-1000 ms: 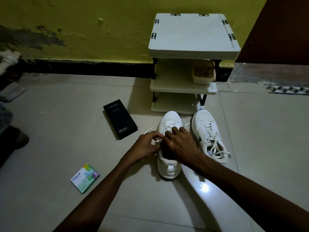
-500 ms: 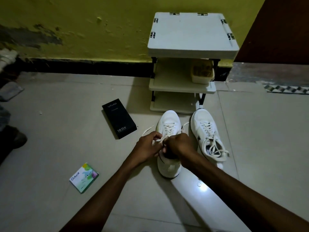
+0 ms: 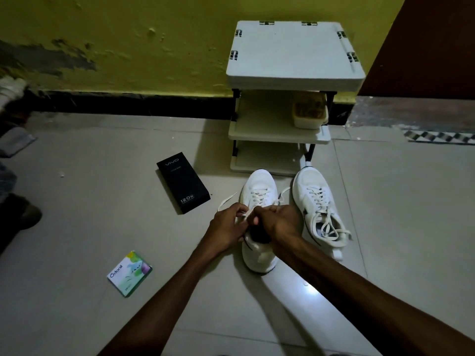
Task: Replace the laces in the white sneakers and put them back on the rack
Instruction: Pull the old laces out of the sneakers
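Note:
Two white sneakers stand on the floor in front of the white rack (image 3: 295, 78). Both hands work over the left sneaker (image 3: 259, 186). My left hand (image 3: 227, 227) pinches its white lace (image 3: 227, 200), whose loose end trails out to the left. My right hand (image 3: 279, 222) pinches the lace at the top eyelets, right beside the left hand, and covers the shoe's opening. The right sneaker (image 3: 314, 199) is laced, with loose loops lying over its opening.
A black phone box (image 3: 183, 186) lies left of the sneakers, and a small green and white box (image 3: 129, 273) lies nearer me. On the rack's middle shelf sits a small tub (image 3: 309, 114). Dark shoes and cloth lie at the far left edge.
My right hand has drawn back from lying flat over the tongue and closed on the lace. The left hand stayed pinching. The lace's loose end now shows further out to the left.

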`<state>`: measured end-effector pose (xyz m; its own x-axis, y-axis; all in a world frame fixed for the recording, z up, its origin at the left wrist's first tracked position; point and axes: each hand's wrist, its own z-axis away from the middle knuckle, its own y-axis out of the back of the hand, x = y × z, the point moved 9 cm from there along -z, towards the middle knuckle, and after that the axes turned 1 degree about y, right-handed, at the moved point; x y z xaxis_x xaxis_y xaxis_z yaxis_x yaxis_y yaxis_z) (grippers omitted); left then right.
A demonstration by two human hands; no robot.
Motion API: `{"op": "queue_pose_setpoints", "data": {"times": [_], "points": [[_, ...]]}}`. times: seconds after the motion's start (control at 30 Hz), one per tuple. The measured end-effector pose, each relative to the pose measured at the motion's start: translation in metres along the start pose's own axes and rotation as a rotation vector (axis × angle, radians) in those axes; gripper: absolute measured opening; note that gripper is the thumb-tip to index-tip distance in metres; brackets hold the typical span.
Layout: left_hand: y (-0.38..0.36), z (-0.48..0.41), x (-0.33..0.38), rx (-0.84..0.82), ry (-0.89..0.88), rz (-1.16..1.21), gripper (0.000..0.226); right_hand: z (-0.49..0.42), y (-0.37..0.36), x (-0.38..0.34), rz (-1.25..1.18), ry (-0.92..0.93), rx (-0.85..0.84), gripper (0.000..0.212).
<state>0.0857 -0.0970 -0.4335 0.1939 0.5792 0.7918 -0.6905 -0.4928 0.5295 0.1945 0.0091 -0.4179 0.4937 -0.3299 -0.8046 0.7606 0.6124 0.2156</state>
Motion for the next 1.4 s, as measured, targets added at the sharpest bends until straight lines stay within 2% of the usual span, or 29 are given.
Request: {"op": "queue_pose_setpoints", "data": {"times": [0.03, 0.13, 0.17, 0.23, 0.3, 0.37, 0.43, 0.5, 0.6, 0.67, 0.77, 0.8, 0.83, 0.87, 0.93, 1.0, 1.03, 1.1, 1.17, 1.27, 1.4], "points": [[0.003, 0.001, 0.001, 0.014, 0.001, -0.033, 0.030, -0.005, 0.001, -0.005, -0.052, -0.037, -0.048, 0.025], [0.010, 0.005, -0.006, 0.031, 0.041, -0.076, 0.034, -0.017, -0.010, -0.016, -0.385, -0.258, -0.360, 0.035], [0.011, 0.006, -0.007, 0.029, 0.046, -0.078, 0.035, -0.018, -0.013, -0.019, -0.473, -0.292, -0.410, 0.036], [0.013, 0.006, -0.005, 0.040, 0.033, -0.117, 0.036, -0.017, -0.015, -0.013, -0.479, -0.276, -0.423, 0.031], [0.012, 0.006, -0.001, 0.049, 0.027, -0.128, 0.036, -0.017, -0.008, -0.003, -0.206, -0.155, -0.334, 0.026], [0.009, 0.005, 0.006, 0.043, 0.013, -0.124, 0.034, -0.021, 0.002, -0.005, 0.223, 0.063, -0.198, 0.031], [0.006, 0.004, 0.011, 0.044, -0.006, -0.137, 0.032, -0.019, 0.001, -0.017, 0.545, 0.294, -0.102, 0.035], [0.003, 0.003, 0.014, 0.051, 0.000, -0.167, 0.031, -0.012, -0.002, -0.024, 0.652, 0.373, -0.059, 0.031], [0.003, 0.004, 0.018, 0.070, -0.001, -0.215, 0.031, -0.009, 0.000, -0.022, 0.659, 0.338, -0.031, 0.030], [0.004, 0.005, 0.019, 0.076, 0.001, -0.218, 0.032, -0.006, -0.003, -0.026, 0.810, 0.397, -0.048, 0.036], [0.004, 0.005, 0.022, 0.086, 0.001, -0.255, 0.034, -0.006, -0.012, -0.043, 1.034, 0.548, -0.104, 0.026], [0.002, 0.005, 0.023, 0.085, -0.004, -0.268, 0.034, -0.007, -0.011, -0.054, 1.046, 0.577, -0.121, 0.024], [0.001, 0.006, 0.023, 0.083, -0.012, -0.274, 0.034, -0.010, -0.004, -0.067, 0.960, 0.571, -0.137, 0.026], [0.001, 0.007, 0.023, 0.085, -0.017, -0.274, 0.033, -0.013, 0.006, -0.078, 0.764, 0.500, -0.175, 0.028], [0.002, 0.008, 0.021, 0.098, -0.016, -0.261, 0.033, -0.018, 0.021, -0.079, 0.228, 0.236, -0.288, 0.029], [0.003, 0.009, 0.020, 0.113, -0.004, -0.239, 0.034, -0.015, 0.027, -0.061, -0.050, 0.019, -0.311, 0.031], [0.002, 0.009, 0.020, 0.114, -0.001, -0.237, 0.034, -0.015, 0.028, -0.048, -0.054, -0.021, -0.295, 0.032], [0.000, 0.008, 0.023, 0.107, -0.011, -0.255, 0.034, -0.017, 0.024, -0.030, 0.103, 0.015, -0.283, 0.040], [-0.002, 0.007, 0.025, 0.095, -0.025, -0.257, 0.033, -0.021, 0.015, -0.019, 0.360, 0.142, -0.292, 0.046], [-0.003, 0.005, 0.026, 0.077, -0.010, -0.286, 0.033, -0.023, 0.006, -0.022, 0.725, 0.406, -0.171, 0.044], [-0.002, 0.004, 0.028, 0.083, -0.021, -0.329, 0.027, -0.022, 0.000, -0.020, 0.663, 0.454, -0.089, 0.032]]}}
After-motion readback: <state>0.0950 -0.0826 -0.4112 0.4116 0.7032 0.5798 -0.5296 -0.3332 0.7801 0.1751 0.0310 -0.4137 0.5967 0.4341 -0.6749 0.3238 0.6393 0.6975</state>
